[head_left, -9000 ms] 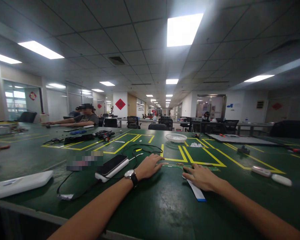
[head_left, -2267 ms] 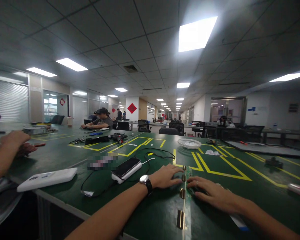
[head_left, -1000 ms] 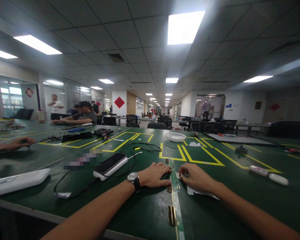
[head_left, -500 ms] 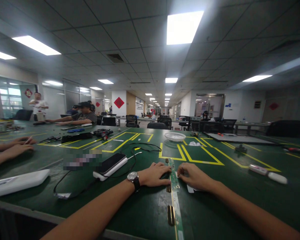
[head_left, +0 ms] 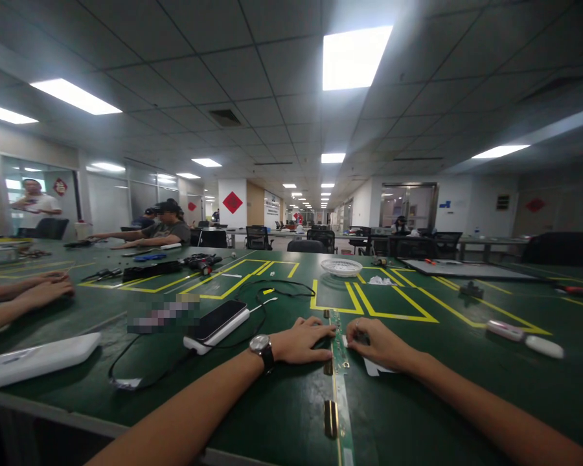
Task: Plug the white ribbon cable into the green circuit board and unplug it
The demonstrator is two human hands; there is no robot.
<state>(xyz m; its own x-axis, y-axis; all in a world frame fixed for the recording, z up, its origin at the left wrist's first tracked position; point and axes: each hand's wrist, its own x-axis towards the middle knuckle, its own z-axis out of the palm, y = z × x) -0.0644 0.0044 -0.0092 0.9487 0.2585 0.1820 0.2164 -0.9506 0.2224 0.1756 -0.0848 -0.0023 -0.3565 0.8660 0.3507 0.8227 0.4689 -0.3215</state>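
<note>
A long, narrow green circuit board (head_left: 341,388) lies on the table in front of me, running toward my body. Dark flex strips with golden edges (head_left: 331,419) stick out along its left side. My left hand (head_left: 304,341), with a watch on the wrist, lies with fingers spread, fingertips on the board's left edge. At the board's right edge, my right hand (head_left: 376,342) has thumb and fingers pinched together; a small whitish bit shows at the fingertips, too small to name. Partly under that hand is a white sheet (head_left: 375,367).
A phone (head_left: 223,320) rests on a white box with a black cable (head_left: 148,378) nearby. Farther back stands a clear round basket (head_left: 341,266). A white-and-pink tube-like object (head_left: 525,338) lies at right. Another person's hands (head_left: 46,291) work at the left.
Both my hands stay almost in place at the board, with the view shifting slightly. The standing person at the back left has moved leftward.
</note>
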